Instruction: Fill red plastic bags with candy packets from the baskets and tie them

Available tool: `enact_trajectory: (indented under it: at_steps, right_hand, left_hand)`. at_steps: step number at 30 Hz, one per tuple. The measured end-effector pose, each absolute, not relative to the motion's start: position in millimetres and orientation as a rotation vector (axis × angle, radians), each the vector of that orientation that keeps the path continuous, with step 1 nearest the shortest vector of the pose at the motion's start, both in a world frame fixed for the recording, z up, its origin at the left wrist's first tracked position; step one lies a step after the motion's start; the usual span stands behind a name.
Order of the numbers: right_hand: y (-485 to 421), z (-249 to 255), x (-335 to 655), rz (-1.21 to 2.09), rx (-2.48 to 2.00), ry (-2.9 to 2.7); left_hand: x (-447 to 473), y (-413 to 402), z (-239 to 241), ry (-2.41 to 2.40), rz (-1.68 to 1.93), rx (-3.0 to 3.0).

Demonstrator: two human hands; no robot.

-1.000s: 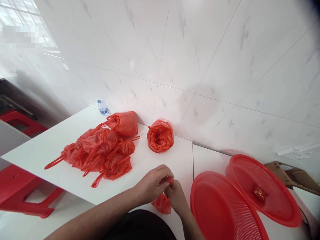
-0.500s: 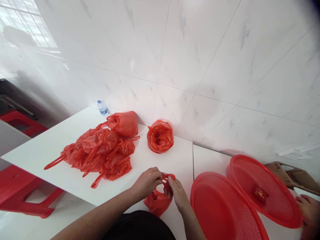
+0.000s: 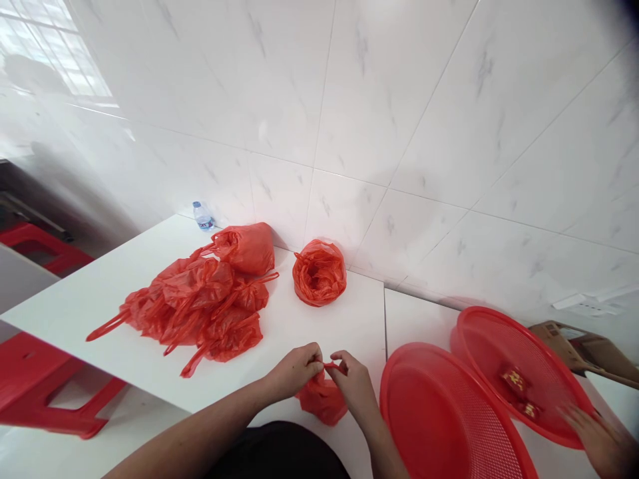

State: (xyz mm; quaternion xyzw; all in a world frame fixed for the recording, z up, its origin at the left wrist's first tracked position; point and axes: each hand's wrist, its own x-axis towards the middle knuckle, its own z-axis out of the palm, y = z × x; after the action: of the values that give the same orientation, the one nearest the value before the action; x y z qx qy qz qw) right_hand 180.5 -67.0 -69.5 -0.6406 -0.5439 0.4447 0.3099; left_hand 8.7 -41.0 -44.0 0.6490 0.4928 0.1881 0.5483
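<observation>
- While I looked on, the left hand (image 3: 300,368) and the right hand (image 3: 353,380), bunched together a second earlier, had come slightly apart, with a short twist of plastic drawn between them.
- That twist belonged to the small, translucent red plastic bag (image 3: 324,403), which sat just below the fingers at the front of the white, flat-topped table (image 3: 282,307), close to the person's body. I judged that the work was at the bag's neck, its closing apparently unfinished.
- Both hands were narrow: the left pinched one end of the twist, knuckles up, and the right held the other between thumb and curled forefinger. I could not tell whether a knot had formed.
- Both forearms reached in from the near edge, angled inward so that the hands nearly met over the bag.
- Over in the far red, round, perforated plastic basket (image 3: 480,334), two shiny red-and-gold packets (image 3: 514,380) showed where one had lain, and a co-worker's blurred hand (image 3: 599,436) was now over its rim.
- Left of the hands, the heap of crumpled red plastic bags (image 3: 197,299) looked unchanged, so nothing had been added to it.
</observation>
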Motion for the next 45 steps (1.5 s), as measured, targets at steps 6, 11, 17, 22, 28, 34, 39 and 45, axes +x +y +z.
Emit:
enact_trajectory:
  at_steps: [6,11,17,22,28,34,39,45]
  right_hand:
    - [-68.9,-70.0,179.5,1.444,-1.431,-1.149]
    - [-59.2,-82.7,187.0,1.437,-1.430,-1.067]
    - [-39.2,-110.8,204.8,0.693,-1.967,-1.451]
    - [-35.8,-126.5,204.4,0.621,-2.067,-1.497]
    - [-42.9,-143.8,214.8,0.763,-2.102,-1.464]
    - [-65.9,-174.3,198.9,1.224,-1.899,-1.267]
    - [-87.5,-175.7,165.9,1.849,-1.666,-1.017]
    - [-86.5,-181.9,174.3,1.954,-1.578,-1.005]
  left_hand:
    - [5.5,-42.4,-47.3,1.235,0.449,1.603]
    - [-1.3,-42.8,-44.3,1.202,0.483,1.840]
    - [-35.0,-51.8,-49.4,1.134,0.211,2.095]
    - [-57.8,-65.5,-57.7,1.239,-0.020,1.953]
    - [-60.0,-66.7,-64.1,1.378,-0.049,1.954]
    - [-43.1,-63.0,-90.5,1.339,0.175,1.893]
    - [-27.2,-65.8,-121.4,1.354,0.042,1.850]
    - [-56.3,-48.4,-107.5,1.545,0.092,1.948]
